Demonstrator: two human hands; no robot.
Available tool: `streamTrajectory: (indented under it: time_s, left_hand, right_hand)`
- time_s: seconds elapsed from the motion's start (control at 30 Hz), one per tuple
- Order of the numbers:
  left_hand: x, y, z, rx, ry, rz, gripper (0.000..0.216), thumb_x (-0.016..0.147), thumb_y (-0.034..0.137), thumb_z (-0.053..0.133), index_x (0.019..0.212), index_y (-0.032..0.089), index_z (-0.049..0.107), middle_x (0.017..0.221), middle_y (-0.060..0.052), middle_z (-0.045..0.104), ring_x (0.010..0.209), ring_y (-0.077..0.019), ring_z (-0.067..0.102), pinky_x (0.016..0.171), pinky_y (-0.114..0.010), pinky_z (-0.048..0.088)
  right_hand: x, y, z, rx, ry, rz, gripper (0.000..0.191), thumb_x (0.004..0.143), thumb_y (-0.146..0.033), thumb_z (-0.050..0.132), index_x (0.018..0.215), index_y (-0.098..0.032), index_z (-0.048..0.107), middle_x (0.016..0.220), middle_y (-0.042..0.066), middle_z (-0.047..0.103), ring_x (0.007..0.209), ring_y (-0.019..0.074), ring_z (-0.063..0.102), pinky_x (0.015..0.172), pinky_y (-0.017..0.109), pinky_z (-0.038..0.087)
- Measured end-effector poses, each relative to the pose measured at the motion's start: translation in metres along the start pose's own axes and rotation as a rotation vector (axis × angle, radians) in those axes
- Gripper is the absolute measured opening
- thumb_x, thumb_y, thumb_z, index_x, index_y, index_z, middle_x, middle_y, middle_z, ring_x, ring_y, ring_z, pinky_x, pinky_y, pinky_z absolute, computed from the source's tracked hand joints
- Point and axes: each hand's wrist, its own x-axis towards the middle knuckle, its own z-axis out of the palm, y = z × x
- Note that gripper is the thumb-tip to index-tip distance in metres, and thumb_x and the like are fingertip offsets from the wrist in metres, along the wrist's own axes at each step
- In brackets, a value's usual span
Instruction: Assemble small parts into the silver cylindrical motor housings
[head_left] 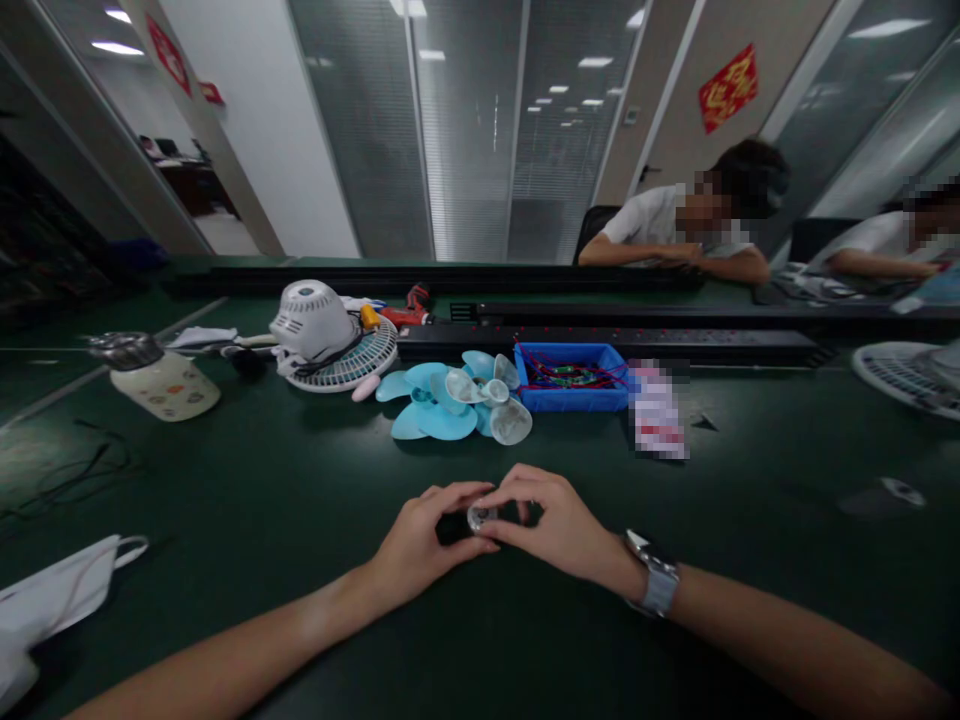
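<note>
Close together over the green tabletop (322, 490), my two hands meet at a small round silvery part (480, 517). My left hand (431, 530) curves round its left side, thumb below and fingers above. From the right, my right hand (551, 520) pinches the same part between thumb and fingers; a watch sits on that wrist. Fingertips cover some of the part, so its exact kind does not show. Just beyond the hands lies a pile of light-blue and clear fan blades (442, 400).
Behind the blades are a blue bin (574, 398) of wired circuit boards, a white fan (315, 330) and a red power tool (412, 308). A flask (161, 380) stands left; a dark cylinder (874, 500) lies right. A person (682, 220) sits across the bench.
</note>
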Motion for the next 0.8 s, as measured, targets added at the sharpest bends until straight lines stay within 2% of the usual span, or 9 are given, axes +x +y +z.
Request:
streamTrajectory:
  time_s: [0.2, 0.3, 0.4, 0.5, 0.67, 0.73, 0.8]
  left_hand:
    - [0.0, -0.001, 0.003, -0.011, 0.01, 0.022, 0.055, 0.075, 0.04, 0.078, 0.125, 0.027, 0.058, 0.111, -0.004, 0.071, 0.097, -0.0224, 0.068, 0.085, -0.036, 0.056]
    - [0.0, 0.0, 0.002, -0.027, 0.005, 0.017, 0.052, 0.075, 0.041, 0.077, 0.122, 0.027, 0.06, 0.109, -0.003, 0.072, 0.095, -0.0219, 0.068, 0.083, -0.035, 0.056]
    - [0.0, 0.001, 0.0, -0.04, -0.007, 0.004, 0.053, 0.075, 0.042, 0.078, 0.122, 0.027, 0.06, 0.109, -0.003, 0.072, 0.095, -0.0221, 0.068, 0.085, -0.036, 0.056]
    - [0.0, 0.001, 0.0, -0.02, -0.01, -0.012, 0.051, 0.074, 0.043, 0.078, 0.121, 0.027, 0.062, 0.108, -0.003, 0.073, 0.095, -0.0226, 0.068, 0.085, -0.037, 0.055]
    - [0.003, 0.004, 0.002, 0.009, -0.018, -0.028, 0.048, 0.071, 0.041, 0.081, 0.115, 0.028, 0.067, 0.104, -0.002, 0.075, 0.091, -0.0225, 0.069, 0.081, -0.035, 0.056]
    - [0.004, 0.006, -0.005, 0.017, 0.002, -0.04, 0.045, 0.071, 0.04, 0.081, 0.112, 0.028, 0.069, 0.103, -0.002, 0.075, 0.092, -0.0227, 0.07, 0.082, -0.035, 0.056]
    - [0.002, 0.005, -0.024, 0.047, 0.068, -0.073, 0.042, 0.071, 0.04, 0.08, 0.11, 0.026, 0.07, 0.105, -0.002, 0.075, 0.095, -0.0234, 0.07, 0.086, -0.036, 0.055]
  right_hand:
    - [0.012, -0.006, 0.0, -0.003, -0.012, 0.067, 0.017, 0.082, -0.04, 0.07, 0.087, -0.026, 0.077, 0.082, 0.001, 0.062, 0.06, 0.0095, 0.048, 0.055, 0.025, 0.037]
    - [0.014, -0.015, -0.005, -0.044, -0.001, 0.03, 0.011, 0.083, -0.035, 0.069, 0.085, -0.026, 0.075, 0.083, 0.001, 0.063, 0.066, 0.0114, 0.052, 0.059, 0.026, 0.04]
    - [0.011, -0.018, -0.016, -0.071, 0.077, -0.013, 0.012, 0.088, -0.033, 0.063, 0.089, -0.026, 0.073, 0.087, 0.002, 0.064, 0.076, 0.0145, 0.057, 0.066, 0.029, 0.044]
    - [0.0, -0.004, -0.024, -0.077, 0.124, 0.027, 0.014, 0.089, -0.036, 0.062, 0.092, -0.027, 0.072, 0.088, 0.003, 0.063, 0.077, 0.0156, 0.057, 0.066, 0.03, 0.045]
    - [-0.024, 0.033, -0.019, -0.17, -0.049, 0.136, 0.015, 0.088, -0.04, 0.063, 0.09, -0.029, 0.073, 0.088, 0.001, 0.06, 0.073, 0.0142, 0.053, 0.067, 0.03, 0.042]
    - [-0.029, 0.04, -0.015, -0.19, -0.094, 0.138, 0.016, 0.088, -0.041, 0.062, 0.092, -0.029, 0.072, 0.091, 0.001, 0.06, 0.076, 0.0148, 0.054, 0.07, 0.031, 0.041]
    - [-0.031, 0.041, -0.014, -0.187, -0.101, 0.124, 0.016, 0.089, -0.041, 0.061, 0.094, -0.029, 0.07, 0.093, 0.001, 0.06, 0.079, 0.0154, 0.054, 0.072, 0.032, 0.041]
